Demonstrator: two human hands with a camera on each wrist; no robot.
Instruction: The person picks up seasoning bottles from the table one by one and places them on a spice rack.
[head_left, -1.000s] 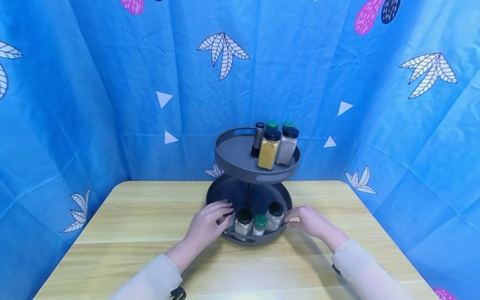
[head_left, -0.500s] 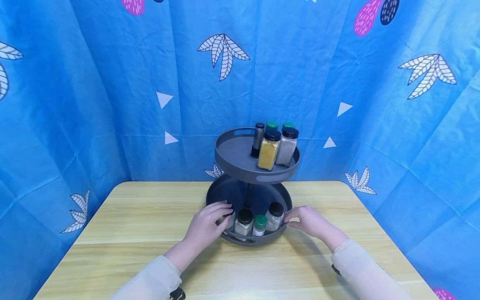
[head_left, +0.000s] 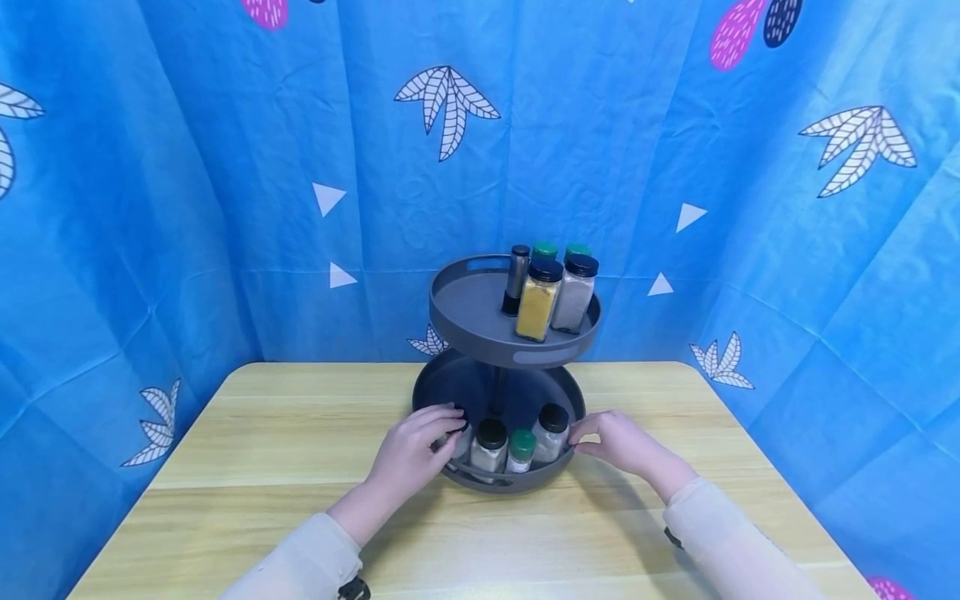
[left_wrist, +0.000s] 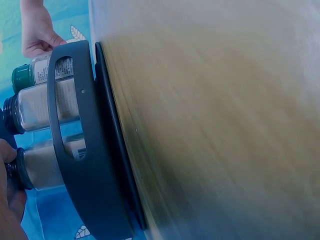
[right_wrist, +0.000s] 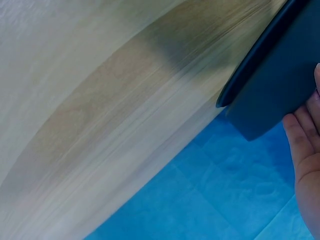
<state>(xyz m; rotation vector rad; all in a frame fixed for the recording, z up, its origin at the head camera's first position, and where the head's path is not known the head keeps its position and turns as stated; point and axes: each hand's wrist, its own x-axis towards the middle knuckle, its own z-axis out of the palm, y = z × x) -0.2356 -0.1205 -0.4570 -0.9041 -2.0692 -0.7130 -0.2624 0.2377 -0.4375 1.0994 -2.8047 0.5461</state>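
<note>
A dark grey two-tier spice rack (head_left: 480,329) stands on the table. Its lower tray (head_left: 453,383) bears several spice jars along the front. My left hand (head_left: 411,446) holds the leftmost jar (head_left: 463,442) by its black lid; in the left wrist view that jar (left_wrist: 44,167) stands behind the tray's slotted wall. To its right are a black-lidded jar (head_left: 489,448), a green-lidded jar (head_left: 521,451) and another black-lidded jar (head_left: 551,435). At the right side, my right hand (head_left: 618,442) pinches the lower tray's rim, its fingers (right_wrist: 298,135) against the outer wall.
On the upper tray, a yellow spice jar (head_left: 537,304), a grey spice jar (head_left: 573,296), a slim dark grinder-like bottle (head_left: 516,279) and green-lidded jars (head_left: 544,249) cluster at the right. A blue patterned curtain (head_left: 300,125) hangs behind and beside the wooden table (head_left: 315,408).
</note>
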